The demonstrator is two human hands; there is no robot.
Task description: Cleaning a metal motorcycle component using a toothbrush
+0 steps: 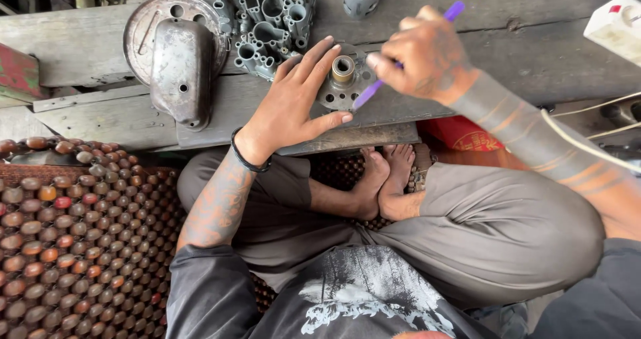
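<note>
- Left hand (294, 102) flat, fingers spread on round part (342, 85), pinning it to bench (100, 45); grips nothing.
- Right hand (422, 55) pinches purple brush (374, 92), tip angled at part w/ brass hub (343, 69).

We note a dull grey metal disc (340, 88) with brassy hub, glossy purple plastic tool (374, 92), rough weathered wooden bench (100, 45), polished wooden-bead mat (80, 245).

Your left hand (294, 102) rests flat against the round grey metal plate with a brass bush (342, 78) on the wooden counter (100, 42); your right hand (420, 55) grips a purple brush (374, 88) touching it.
</note>
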